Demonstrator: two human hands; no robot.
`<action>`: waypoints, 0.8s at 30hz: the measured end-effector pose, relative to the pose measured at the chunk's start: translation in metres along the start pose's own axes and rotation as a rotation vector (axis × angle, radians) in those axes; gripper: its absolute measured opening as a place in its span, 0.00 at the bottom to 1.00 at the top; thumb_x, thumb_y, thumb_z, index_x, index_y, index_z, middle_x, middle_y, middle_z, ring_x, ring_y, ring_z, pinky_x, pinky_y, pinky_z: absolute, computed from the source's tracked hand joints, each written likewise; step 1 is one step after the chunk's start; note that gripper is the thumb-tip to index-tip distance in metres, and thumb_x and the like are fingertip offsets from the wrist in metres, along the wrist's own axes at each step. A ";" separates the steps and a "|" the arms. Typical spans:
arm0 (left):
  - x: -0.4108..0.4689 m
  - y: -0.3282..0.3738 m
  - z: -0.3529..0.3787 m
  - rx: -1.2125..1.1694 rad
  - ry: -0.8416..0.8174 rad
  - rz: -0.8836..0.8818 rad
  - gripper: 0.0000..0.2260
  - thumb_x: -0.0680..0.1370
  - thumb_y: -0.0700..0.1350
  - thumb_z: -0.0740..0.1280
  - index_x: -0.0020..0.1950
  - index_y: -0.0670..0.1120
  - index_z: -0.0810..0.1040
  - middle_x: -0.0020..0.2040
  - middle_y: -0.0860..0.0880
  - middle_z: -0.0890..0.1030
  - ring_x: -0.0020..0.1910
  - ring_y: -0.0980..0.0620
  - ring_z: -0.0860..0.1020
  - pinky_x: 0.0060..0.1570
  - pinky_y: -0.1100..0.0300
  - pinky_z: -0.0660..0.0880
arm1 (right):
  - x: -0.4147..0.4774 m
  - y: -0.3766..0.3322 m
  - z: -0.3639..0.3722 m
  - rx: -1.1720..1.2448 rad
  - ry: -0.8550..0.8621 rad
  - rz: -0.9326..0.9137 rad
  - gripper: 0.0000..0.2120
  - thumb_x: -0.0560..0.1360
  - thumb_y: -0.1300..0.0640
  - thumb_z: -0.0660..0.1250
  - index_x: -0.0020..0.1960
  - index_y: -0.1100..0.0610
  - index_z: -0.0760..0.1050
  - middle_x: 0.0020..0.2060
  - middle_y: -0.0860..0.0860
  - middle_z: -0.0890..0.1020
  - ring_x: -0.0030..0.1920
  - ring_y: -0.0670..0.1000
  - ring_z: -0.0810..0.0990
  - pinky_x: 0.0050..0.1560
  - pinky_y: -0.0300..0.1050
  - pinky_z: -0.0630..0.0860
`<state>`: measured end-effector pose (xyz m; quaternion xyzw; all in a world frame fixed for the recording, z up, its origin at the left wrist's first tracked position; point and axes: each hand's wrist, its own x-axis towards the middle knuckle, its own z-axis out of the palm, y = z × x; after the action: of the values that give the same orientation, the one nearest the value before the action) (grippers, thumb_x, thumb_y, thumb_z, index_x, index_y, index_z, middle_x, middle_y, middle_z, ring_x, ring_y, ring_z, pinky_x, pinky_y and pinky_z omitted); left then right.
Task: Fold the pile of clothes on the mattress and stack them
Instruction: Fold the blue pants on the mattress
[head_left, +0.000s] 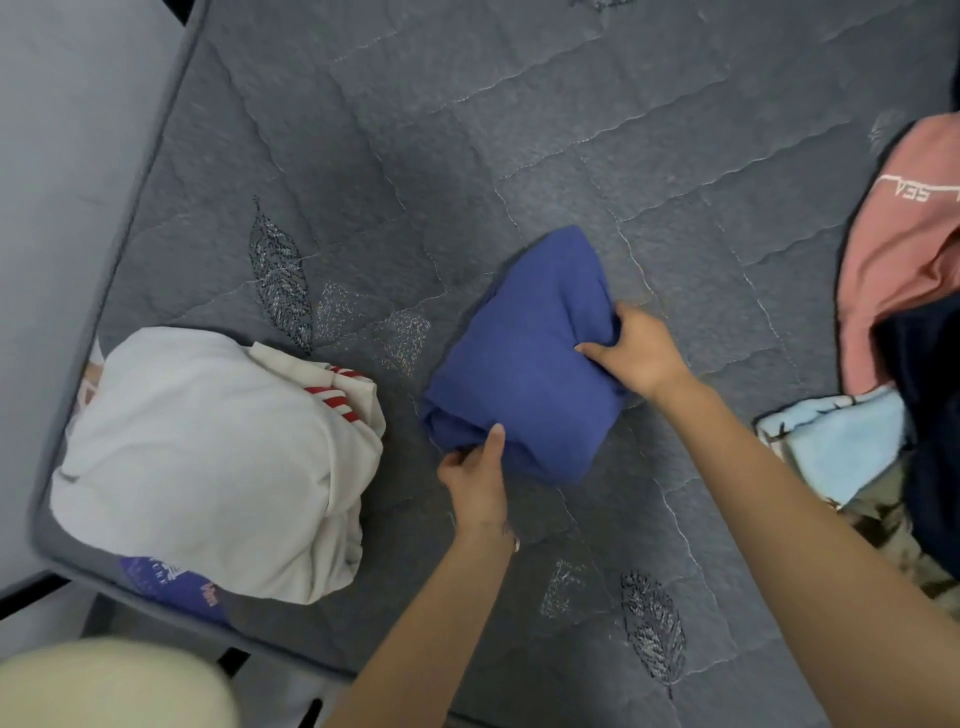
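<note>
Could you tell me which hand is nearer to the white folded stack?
Left. The left hand pinches the blue garment's near edge, just right of the white stack; the right hand grips the garment's opposite side, farther right.

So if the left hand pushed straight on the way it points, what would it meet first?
The folded blue garment: the left hand pinches its near corner, so it would press into that bundle, probably with bare mattress beyond.
</note>
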<state>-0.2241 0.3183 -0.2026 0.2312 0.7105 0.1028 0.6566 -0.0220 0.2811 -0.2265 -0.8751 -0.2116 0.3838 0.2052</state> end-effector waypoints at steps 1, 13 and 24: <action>0.000 0.002 0.005 0.006 -0.026 -0.024 0.25 0.74 0.45 0.72 0.68 0.40 0.69 0.64 0.44 0.77 0.63 0.43 0.75 0.55 0.55 0.73 | -0.006 0.001 0.003 0.031 -0.028 0.031 0.09 0.73 0.58 0.72 0.51 0.58 0.75 0.45 0.52 0.79 0.47 0.52 0.76 0.44 0.42 0.68; 0.019 0.015 0.001 0.356 -0.299 0.223 0.07 0.74 0.41 0.73 0.46 0.52 0.78 0.46 0.55 0.82 0.48 0.52 0.81 0.49 0.56 0.77 | -0.095 0.069 0.003 0.687 -0.308 0.414 0.15 0.67 0.59 0.78 0.52 0.52 0.80 0.45 0.45 0.86 0.43 0.45 0.85 0.39 0.39 0.78; 0.035 0.020 -0.029 0.420 -0.425 0.211 0.32 0.75 0.51 0.71 0.74 0.52 0.60 0.67 0.54 0.72 0.63 0.52 0.73 0.61 0.54 0.72 | -0.103 0.036 0.036 0.987 -0.028 0.388 0.16 0.72 0.53 0.75 0.58 0.53 0.78 0.51 0.49 0.85 0.50 0.49 0.84 0.49 0.46 0.80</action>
<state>-0.2500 0.3568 -0.2206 0.4505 0.5352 -0.0290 0.7140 -0.1049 0.2040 -0.2072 -0.6923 0.1573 0.4804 0.5150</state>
